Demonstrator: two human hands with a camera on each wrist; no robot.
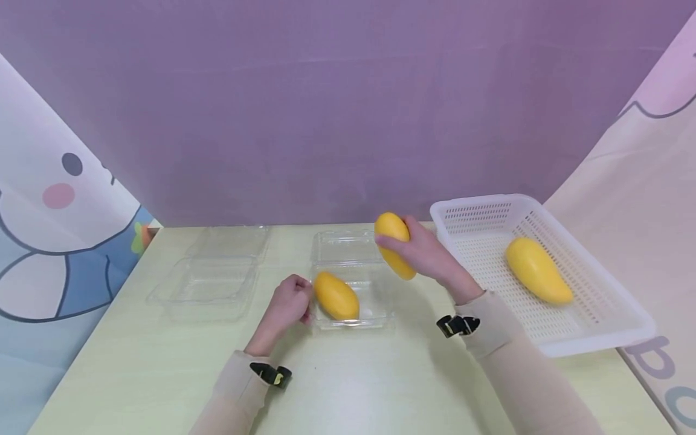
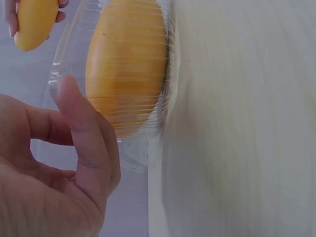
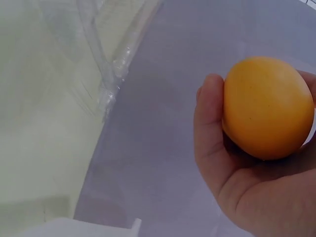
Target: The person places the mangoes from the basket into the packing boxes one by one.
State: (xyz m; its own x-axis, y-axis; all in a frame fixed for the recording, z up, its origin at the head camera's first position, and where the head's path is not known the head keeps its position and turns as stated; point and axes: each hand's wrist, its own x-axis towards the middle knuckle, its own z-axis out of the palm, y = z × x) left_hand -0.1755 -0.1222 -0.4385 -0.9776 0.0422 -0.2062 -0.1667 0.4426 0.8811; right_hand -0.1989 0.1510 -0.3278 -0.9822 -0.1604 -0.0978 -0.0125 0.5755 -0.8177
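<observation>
My right hand (image 1: 426, 251) grips a yellow mango (image 1: 396, 244), raised above the right side of an opened clear plastic clamshell box (image 1: 375, 302). The right wrist view shows the thumb and fingers wrapped round this mango (image 3: 269, 108), which is end-on there. Inside the box, on its left side, lies another mango (image 1: 337, 296), seen through the ribbed wall in the left wrist view. My left hand (image 1: 288, 302) holds the box's left rim, with fingertips (image 2: 69, 89) at the edge. Part of that grip is hidden.
A white perforated basket (image 1: 603, 287) stands at the right, with one mango (image 1: 538, 270) in it. At the left sits another opened clear clamshell box (image 1: 209, 284). A purple backdrop (image 1: 326, 121) rises behind the pale table (image 1: 337, 386), and printed cloths hang at both sides.
</observation>
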